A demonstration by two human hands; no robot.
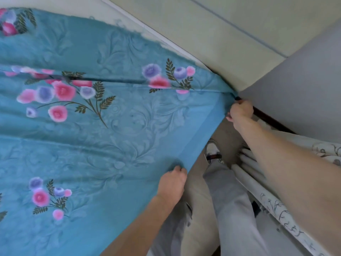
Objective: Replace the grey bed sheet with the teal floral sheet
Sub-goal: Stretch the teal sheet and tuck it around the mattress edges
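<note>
The teal floral sheet [103, 130] lies spread over the bed and fills the left and middle of the view, with pink and purple flower bunches on it. My left hand [172, 183] grips its plain teal border at the near edge. My right hand [240, 110] pinches the sheet's corner, pulled taut near the wall. A strip of pale mattress [144, 24] shows bare beyond the sheet's far edge. No grey sheet is in view.
A pale wall [230, 30] runs along the far side of the bed, and a grey wall [304, 89] closes the corner at right. A white radiator [252, 169] and a patterned white curtain [280, 215] stand at right. My grey-trousered legs [227, 200] stand in the narrow gap.
</note>
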